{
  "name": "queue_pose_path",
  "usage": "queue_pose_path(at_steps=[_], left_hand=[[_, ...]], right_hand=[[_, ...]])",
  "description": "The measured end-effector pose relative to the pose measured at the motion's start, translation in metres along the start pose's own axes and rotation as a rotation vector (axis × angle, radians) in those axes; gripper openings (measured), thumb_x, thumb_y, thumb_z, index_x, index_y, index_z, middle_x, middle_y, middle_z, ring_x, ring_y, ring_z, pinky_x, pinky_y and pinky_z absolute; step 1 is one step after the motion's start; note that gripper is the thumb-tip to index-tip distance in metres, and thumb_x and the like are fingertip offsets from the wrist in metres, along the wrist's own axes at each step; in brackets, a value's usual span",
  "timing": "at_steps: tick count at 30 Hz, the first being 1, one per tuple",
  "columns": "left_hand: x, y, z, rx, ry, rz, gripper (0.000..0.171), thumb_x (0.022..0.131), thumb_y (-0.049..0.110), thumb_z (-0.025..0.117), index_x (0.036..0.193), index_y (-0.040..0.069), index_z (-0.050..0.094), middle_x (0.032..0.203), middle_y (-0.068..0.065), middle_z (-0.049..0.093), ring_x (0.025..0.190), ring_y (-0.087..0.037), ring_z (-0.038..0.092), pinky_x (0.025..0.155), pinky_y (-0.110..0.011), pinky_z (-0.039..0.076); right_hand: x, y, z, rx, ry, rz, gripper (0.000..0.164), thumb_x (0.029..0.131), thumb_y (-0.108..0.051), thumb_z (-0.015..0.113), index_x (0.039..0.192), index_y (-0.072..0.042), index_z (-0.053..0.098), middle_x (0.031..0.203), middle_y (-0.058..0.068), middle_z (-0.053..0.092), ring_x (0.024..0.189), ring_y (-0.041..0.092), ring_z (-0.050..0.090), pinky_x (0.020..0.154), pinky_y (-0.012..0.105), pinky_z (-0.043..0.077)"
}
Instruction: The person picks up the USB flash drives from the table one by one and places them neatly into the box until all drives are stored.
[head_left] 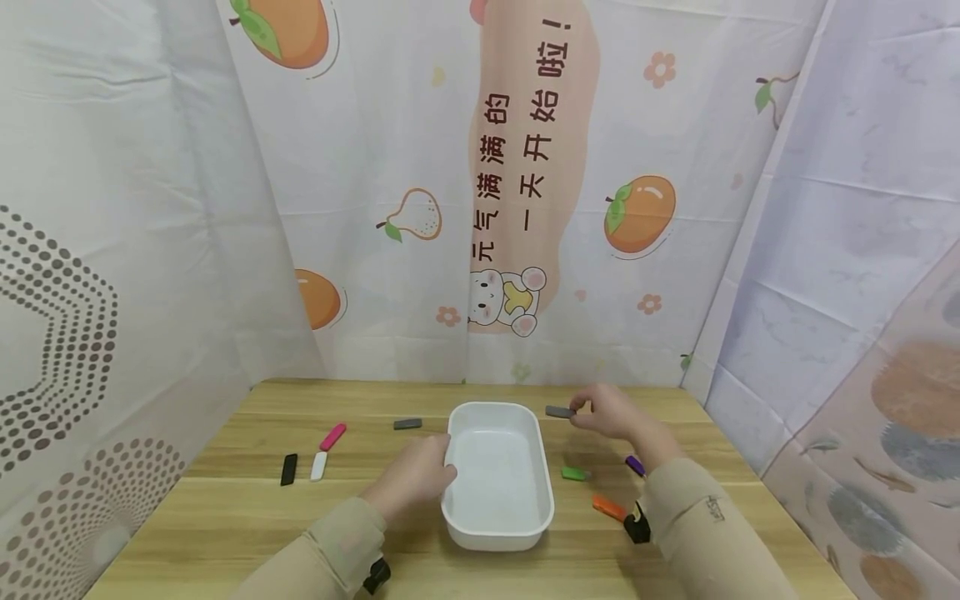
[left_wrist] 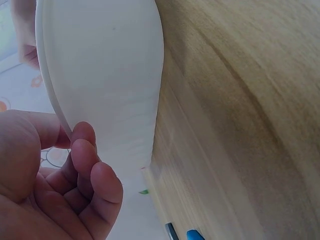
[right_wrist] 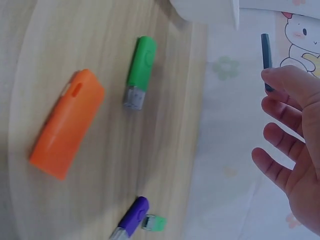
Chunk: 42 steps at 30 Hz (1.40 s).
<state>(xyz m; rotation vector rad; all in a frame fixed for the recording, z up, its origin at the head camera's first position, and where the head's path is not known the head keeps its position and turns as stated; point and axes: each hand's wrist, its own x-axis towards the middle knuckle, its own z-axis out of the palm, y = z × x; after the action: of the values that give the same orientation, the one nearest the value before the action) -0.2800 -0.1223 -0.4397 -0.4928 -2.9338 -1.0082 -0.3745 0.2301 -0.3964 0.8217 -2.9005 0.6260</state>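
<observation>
Over the table (head_left: 217,517), right of the white container (head_left: 493,483), we've got a grey stick (head_left: 557,412) pinched in our right hand (head_left: 611,411), other fingers (right_wrist: 282,140) loosely spread, while our left hand (head_left: 420,475) grips the container's rim!

Bright, even light in the head view, spreading across the white fruit-printed fabric backdrop (head_left: 360,125), with only soft shadows by the white rectangular plastic tub (head_left: 498,542)! Over to the left wrist: dimmer, greyer, the pale wooden tabletop (left_wrist: 225,125) going soft. And the right wrist: hazy, low contrast, the flat orange plastic stick (right_wrist: 67,125) slightly blurred.
</observation>
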Motion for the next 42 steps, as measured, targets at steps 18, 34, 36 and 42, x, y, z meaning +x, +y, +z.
queue_pose_path(at_steps=[18,34,36,42], left_hand=[[0.002,0.001,0.001,0.008,-0.025,-0.032,0.033,0.093,0.009,0.067,0.123,-0.005,0.064,0.092,-0.004,0.066,0.072,-0.017,0.058,0.064,-0.032,0.053],[0.003,-0.001,0.001,0.032,-0.016,-0.020,0.033,0.092,0.008,0.067,0.121,-0.008,0.063,0.088,-0.006,0.064,0.071,-0.018,0.058,0.062,-0.031,0.053],[0.003,-0.001,0.001,0.034,-0.014,-0.016,0.033,0.092,0.007,0.067,0.121,-0.008,0.063,0.089,-0.007,0.065,0.071,-0.018,0.058,0.062,-0.031,0.053],[0.003,-0.001,0.001,0.020,-0.019,-0.016,0.032,0.092,0.007,0.066,0.121,-0.007,0.064,0.089,-0.005,0.065,0.071,-0.017,0.058,0.061,-0.030,0.053]], right_hand=[[0.022,-0.037,-0.022,-0.051,-0.032,0.009,0.005,0.087,-0.017,0.076,0.089,-0.012,0.076,0.079,-0.003,0.062,0.070,0.015,0.054,0.065,0.035,0.048],[0.050,-0.072,-0.044,-0.051,-0.104,-0.035,0.005,0.088,-0.012,0.070,0.090,-0.011,0.075,0.071,-0.002,0.056,0.066,0.015,0.050,0.062,0.031,0.044],[0.052,-0.077,-0.046,-0.044,-0.120,-0.007,0.004,0.089,-0.013,0.071,0.090,-0.012,0.075,0.073,-0.001,0.058,0.068,0.016,0.052,0.063,0.031,0.045],[0.062,-0.088,-0.043,-0.070,-0.160,0.023,0.005,0.088,-0.016,0.073,0.090,-0.012,0.075,0.077,0.000,0.061,0.071,0.017,0.053,0.063,0.032,0.045]])
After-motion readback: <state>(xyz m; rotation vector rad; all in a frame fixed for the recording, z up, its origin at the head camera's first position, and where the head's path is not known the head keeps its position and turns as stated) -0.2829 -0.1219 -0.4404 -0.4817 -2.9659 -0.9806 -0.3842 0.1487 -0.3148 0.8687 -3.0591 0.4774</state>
